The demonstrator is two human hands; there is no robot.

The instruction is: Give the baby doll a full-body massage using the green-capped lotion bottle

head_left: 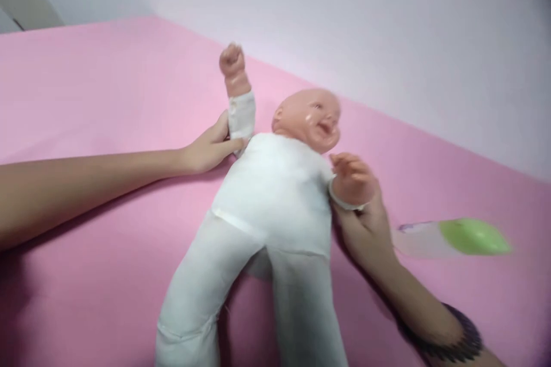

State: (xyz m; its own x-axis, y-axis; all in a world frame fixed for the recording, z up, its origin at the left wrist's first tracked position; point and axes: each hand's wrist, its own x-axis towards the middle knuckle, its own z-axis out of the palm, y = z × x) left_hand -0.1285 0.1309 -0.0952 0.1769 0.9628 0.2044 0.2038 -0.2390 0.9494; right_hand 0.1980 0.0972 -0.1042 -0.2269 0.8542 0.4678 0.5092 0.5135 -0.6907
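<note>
A baby doll (279,183) with a white cloth body and plastic head and hands lies on its back on the pink tabletop (107,97). Its head is turned to the right and its legs run toward me, cut off at the lower edge. My left hand (210,146) is closed around the doll's cloth arm on the left, which points up. On the other side, my right hand (370,229) grips the doll's other arm below its plastic hand; some of my fingers are hidden behind that arm.
A bottle with a green cap (473,236) lies on its side to the right of my right hand, blurred. Behind the table's far edge stands a pale wall (365,23). A dark bracelet (460,335) circles my right wrist.
</note>
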